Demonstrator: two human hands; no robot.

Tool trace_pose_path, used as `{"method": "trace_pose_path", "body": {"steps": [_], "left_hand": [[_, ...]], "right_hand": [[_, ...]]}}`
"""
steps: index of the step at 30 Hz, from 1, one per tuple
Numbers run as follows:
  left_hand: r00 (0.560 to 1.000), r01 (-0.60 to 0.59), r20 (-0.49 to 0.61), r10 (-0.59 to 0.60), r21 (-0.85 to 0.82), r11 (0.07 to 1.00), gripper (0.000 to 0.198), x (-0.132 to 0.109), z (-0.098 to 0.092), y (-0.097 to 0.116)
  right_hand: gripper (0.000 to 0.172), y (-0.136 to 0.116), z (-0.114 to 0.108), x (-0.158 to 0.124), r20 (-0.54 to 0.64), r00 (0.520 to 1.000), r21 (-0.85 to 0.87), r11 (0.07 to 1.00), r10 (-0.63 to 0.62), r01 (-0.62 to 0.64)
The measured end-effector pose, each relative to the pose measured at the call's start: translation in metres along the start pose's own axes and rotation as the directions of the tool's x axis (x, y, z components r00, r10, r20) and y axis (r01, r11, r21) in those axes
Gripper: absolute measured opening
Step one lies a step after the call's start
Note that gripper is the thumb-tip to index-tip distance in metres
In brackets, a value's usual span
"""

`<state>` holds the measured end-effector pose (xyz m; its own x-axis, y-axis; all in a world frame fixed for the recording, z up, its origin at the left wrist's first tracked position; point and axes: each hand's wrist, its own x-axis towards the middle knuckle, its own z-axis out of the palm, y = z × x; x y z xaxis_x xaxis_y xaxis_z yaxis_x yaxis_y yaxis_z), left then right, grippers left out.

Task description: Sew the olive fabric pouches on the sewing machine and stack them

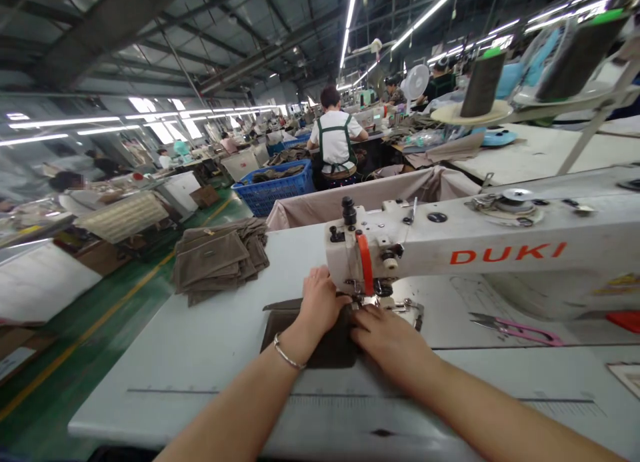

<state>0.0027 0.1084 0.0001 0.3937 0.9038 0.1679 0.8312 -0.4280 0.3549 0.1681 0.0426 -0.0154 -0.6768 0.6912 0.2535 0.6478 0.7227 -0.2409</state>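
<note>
A dark brown fabric piece (330, 351) lies on the sewing machine's bed, its upper edge at the presser foot (370, 301). My left hand (320, 301), with a bracelet at the wrist, is closed on the fabric left of the foot, thumb pointing toward the needle area. Close by, my right hand (387, 332) has its fingers bent and pressed together on the fabric's right edge, just in front of the foot. Some fingertips are hidden. Above both hands rises the white sewing machine head (425, 242) with an orange guard.
A pile of brown fabric pieces (215, 259) sits at the table's left edge. Pink-handled thread snips (520, 329) lie under the machine arm. Thread cones (483, 82) stand at upper right. Beyond the table are a blue basket (273, 192) and a seated co-worker (335, 142).
</note>
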Motion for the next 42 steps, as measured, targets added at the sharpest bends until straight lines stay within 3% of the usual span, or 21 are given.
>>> {"method": "trace_pose_path", "body": {"steps": [4, 9, 13, 21, 28, 37, 42], "left_hand": [[0.999, -0.013, -0.046, 0.014, 0.030, 0.999, 0.019, 0.011, 0.010, 0.000], [0.994, -0.110, -0.010, 0.111, 0.042, 0.993, 0.017, -0.027, 0.014, 0.011], [0.967, -0.251, 0.042, 0.251, 0.017, 0.968, 0.032, -0.050, 0.014, 0.014], [0.881, -0.473, 0.028, 0.473, -0.004, 0.881, 0.028, -0.032, 0.009, -0.016], [0.905, -0.424, -0.035, 0.424, 0.010, 0.905, 0.026, -0.041, 0.009, 0.003], [0.889, -0.455, 0.041, 0.455, -0.017, 0.890, 0.029, -0.034, 0.005, -0.012], [0.922, -0.386, 0.016, 0.387, -0.023, 0.922, 0.026, -0.037, 0.009, -0.005]], "right_hand": [[0.016, 0.023, -0.011, -0.005, 0.024, 0.999, -0.038, 0.999, -0.038, 0.039], [0.020, 0.027, -0.001, -0.024, 0.012, 0.996, -0.001, 0.996, -0.084, 0.084], [0.024, 0.024, 0.005, -0.030, -0.022, 0.998, 0.040, 0.997, -0.060, 0.061], [0.023, 0.019, 0.008, -0.026, -0.038, 0.996, 0.054, 0.995, -0.082, 0.084], [0.022, 0.020, 0.005, -0.029, -0.052, 0.994, 0.038, 0.995, -0.092, 0.094], [0.024, 0.018, 0.009, -0.028, -0.035, 0.993, 0.044, 0.993, -0.112, 0.113], [0.025, 0.019, 0.004, -0.027, -0.040, 0.996, 0.086, 0.993, -0.080, 0.084]]}}
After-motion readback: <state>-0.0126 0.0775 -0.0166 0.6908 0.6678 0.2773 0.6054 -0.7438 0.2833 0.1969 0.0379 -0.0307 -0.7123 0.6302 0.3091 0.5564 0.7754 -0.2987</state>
